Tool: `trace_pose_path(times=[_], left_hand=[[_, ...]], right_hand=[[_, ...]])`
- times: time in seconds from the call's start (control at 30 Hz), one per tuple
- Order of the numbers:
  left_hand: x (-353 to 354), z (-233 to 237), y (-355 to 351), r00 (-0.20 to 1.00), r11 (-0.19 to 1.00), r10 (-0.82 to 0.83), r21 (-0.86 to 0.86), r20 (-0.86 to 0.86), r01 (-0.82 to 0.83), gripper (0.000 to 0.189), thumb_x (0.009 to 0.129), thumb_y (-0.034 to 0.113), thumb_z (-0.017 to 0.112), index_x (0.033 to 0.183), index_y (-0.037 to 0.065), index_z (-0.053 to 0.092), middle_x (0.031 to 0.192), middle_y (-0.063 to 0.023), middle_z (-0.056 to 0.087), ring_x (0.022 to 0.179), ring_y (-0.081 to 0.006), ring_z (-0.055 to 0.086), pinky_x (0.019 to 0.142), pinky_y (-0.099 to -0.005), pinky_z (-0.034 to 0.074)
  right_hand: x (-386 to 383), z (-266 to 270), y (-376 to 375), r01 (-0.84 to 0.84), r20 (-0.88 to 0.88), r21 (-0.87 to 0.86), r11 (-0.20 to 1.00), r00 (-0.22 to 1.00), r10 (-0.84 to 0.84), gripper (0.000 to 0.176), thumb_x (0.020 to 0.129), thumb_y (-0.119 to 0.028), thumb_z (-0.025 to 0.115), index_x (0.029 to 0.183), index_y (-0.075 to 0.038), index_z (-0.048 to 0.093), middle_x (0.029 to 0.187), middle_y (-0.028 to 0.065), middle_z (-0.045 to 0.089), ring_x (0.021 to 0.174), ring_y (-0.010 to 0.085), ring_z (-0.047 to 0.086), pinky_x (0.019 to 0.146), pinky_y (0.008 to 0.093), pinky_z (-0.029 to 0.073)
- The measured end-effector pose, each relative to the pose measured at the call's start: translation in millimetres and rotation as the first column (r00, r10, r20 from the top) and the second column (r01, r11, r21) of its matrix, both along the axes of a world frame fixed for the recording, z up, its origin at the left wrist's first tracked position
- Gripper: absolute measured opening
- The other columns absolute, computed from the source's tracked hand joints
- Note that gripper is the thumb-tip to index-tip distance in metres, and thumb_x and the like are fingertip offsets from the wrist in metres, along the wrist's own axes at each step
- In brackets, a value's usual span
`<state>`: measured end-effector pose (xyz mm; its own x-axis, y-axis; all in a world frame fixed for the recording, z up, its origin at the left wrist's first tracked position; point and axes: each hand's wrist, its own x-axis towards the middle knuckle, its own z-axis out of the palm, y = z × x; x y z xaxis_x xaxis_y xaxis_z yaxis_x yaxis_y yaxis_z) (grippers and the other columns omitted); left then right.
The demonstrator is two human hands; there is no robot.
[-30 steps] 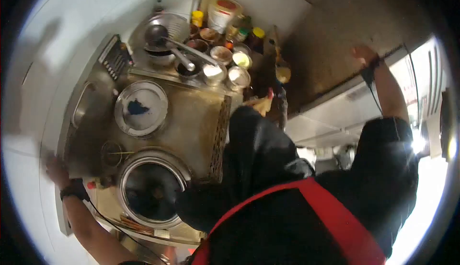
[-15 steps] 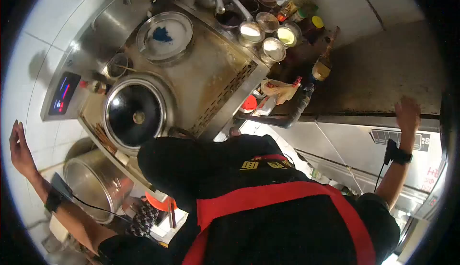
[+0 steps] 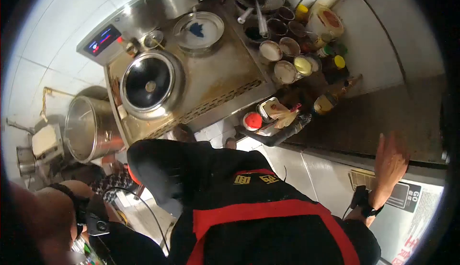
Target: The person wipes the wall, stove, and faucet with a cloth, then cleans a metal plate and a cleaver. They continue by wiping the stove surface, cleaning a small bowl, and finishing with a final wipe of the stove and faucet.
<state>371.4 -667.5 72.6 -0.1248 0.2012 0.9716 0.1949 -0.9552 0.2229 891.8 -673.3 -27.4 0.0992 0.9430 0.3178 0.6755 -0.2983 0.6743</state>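
Note:
My right hand (image 3: 392, 163) is at the front edge of the dark worktop (image 3: 373, 116), above a white front with printed labels. Its fingers are stretched out, and I see nothing in them. A dark strap with a small device circles that wrist. Very close to the camera at the lower left is my left hand (image 3: 40, 222), large and blurred, its fingers not distinguishable. A black device (image 3: 98, 225) with a cable sits on that wrist. Whether my left hand touches anything is hidden.
A steel counter (image 3: 220, 70) bears a round cooker with a black top (image 3: 148, 82) and a pan holding a blue cloth (image 3: 196, 29). Several bowls and jars crowd its right end. A tall steel pot (image 3: 86, 130) stands left. A red-lidded tub (image 3: 252, 121) sits by the counter's front.
My left hand has come from the far left wall toward the camera. My right hand has shifted lower in view. The view has turned, bringing the counter lower and rightward.

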Motion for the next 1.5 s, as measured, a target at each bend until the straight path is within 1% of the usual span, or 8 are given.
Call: trace_pose_path(times=[0.2, 0.7, 0.87, 0.93, 1.03, 1.27, 1.3, 1.5], left_hand=[[-7, -11, -16, 0.997, 0.997, 0.070, 0.043, -0.045, -0.068, 0.035, 0.082, 0.019, 0.064, 0.113, 0.003, 0.058, 0.109, -0.0114, 0.060, 0.096, -0.0242, 0.057, 0.086, -0.0319, 0.046], [-56, -180, -165, 0.894, 0.859, 0.445, 0.262, 0.044, -0.441, 0.021, 0.078, 0.009, 0.060, 0.098, 0.001, 0.062, 0.093, -0.0119, 0.061, 0.083, -0.0250, 0.057, 0.077, -0.0323, 0.046], [-72, -213, -233, 0.750, 0.730, 0.660, 0.191, 0.054, -0.656, 0.018, 0.076, 0.005, 0.059, 0.093, 0.001, 0.063, 0.088, -0.0121, 0.061, 0.079, -0.0253, 0.057, 0.075, -0.0325, 0.046], [-82, -241, -233, 0.603, 0.609, 0.792, 0.061, -0.090, -0.791, 0.017, 0.075, 0.004, 0.058, 0.091, 0.001, 0.064, 0.086, -0.0121, 0.061, 0.077, -0.0254, 0.057, 0.074, -0.0325, 0.046], [-97, -302, -198, 0.580, 0.541, 0.765, -0.210, -0.279, -0.815, 0.009, 0.076, -0.003, 0.063, 0.084, 0.002, 0.061, 0.084, -0.0113, 0.061, 0.074, -0.0241, 0.057, 0.070, -0.0317, 0.045], [-147, -512, -257, 0.652, 0.183, 0.604, -0.716, -0.458, -0.673, 0.008, 0.082, 0.003, 0.065, 0.080, 0.001, 0.057, 0.071, -0.0120, 0.058, 0.061, -0.0234, 0.057, 0.057, -0.0309, 0.044], [-141, -499, -264, 0.607, 0.067, 0.602, -0.725, -0.519, -0.686, 0.008, 0.081, 0.002, 0.065, 0.078, 0.001, 0.058, 0.071, -0.0116, 0.058, 0.061, -0.0209, 0.057, 0.055, -0.0296, 0.043], [-175, -563, -235, 0.527, -0.153, 0.716, -0.839, -0.458, -0.522, 0.005, 0.080, 0.001, 0.065, 0.083, 0.000, 0.062, 0.072, -0.0118, 0.062, 0.061, -0.0224, 0.061, 0.056, -0.0309, 0.047]], right_hand=[[-7, -2, -3, 0.214, -0.132, -0.056, 0.975, 0.967, -0.220, 0.027, 0.094, -0.032, 0.051, 0.107, -0.009, 0.061, 0.102, 0.0170, 0.063, 0.090, 0.0327, 0.062, 0.075, 0.0433, 0.051], [18, -117, -22, -0.477, 0.050, 0.280, 0.833, 0.874, 0.483, 0.028, 0.090, -0.025, 0.059, 0.114, -0.010, 0.062, 0.109, 0.0153, 0.064, 0.088, 0.0329, 0.064, 0.074, 0.0414, 0.053], [-196, -168, 1, -0.515, -0.715, 0.292, 0.806, 0.442, 0.541, 0.029, 0.093, -0.029, 0.055, 0.103, -0.003, 0.065, 0.091, 0.0214, 0.066, 0.085, 0.0411, 0.063, 0.071, 0.0420, 0.051], [-216, -253, 37, -0.734, -0.879, 0.207, 0.647, 0.151, 0.453, 0.021, 0.091, -0.019, 0.057, 0.101, -0.003, 0.066, 0.088, 0.0155, 0.069, 0.077, 0.0280, 0.068, 0.069, 0.0351, 0.053], [-272, -416, 59, -0.772, -0.632, -0.313, 0.553, -0.266, -0.728, 0.028, 0.094, -0.026, 0.059, 0.101, 0.000, 0.064, 0.090, 0.0106, 0.067, 0.081, 0.0204, 0.067, 0.071, 0.0333, 0.057], [-357, -640, 59, -0.450, -0.059, -0.357, 0.819, -0.864, -0.501, 0.037, 0.095, -0.034, 0.055, 0.113, -0.001, 0.053, 0.101, 0.0166, 0.062, 0.090, 0.0292, 0.062, 0.082, 0.0411, 0.053], [-352, -652, 58, -0.601, -0.425, -0.076, 0.796, -0.703, -0.571, 0.033, 0.096, -0.031, 0.055, 0.111, -0.002, 0.054, 0.099, 0.0152, 0.063, 0.088, 0.0274, 0.063, 0.079, 0.0392, 0.054], [-357, -565, 119, -0.722, -0.097, -0.431, 0.542, -0.560, -0.823, 0.021, 0.093, -0.021, 0.059, 0.103, -0.002, 0.060, 0.096, 0.0116, 0.066, 0.082, 0.0209, 0.065, 0.071, 0.0321, 0.054]])
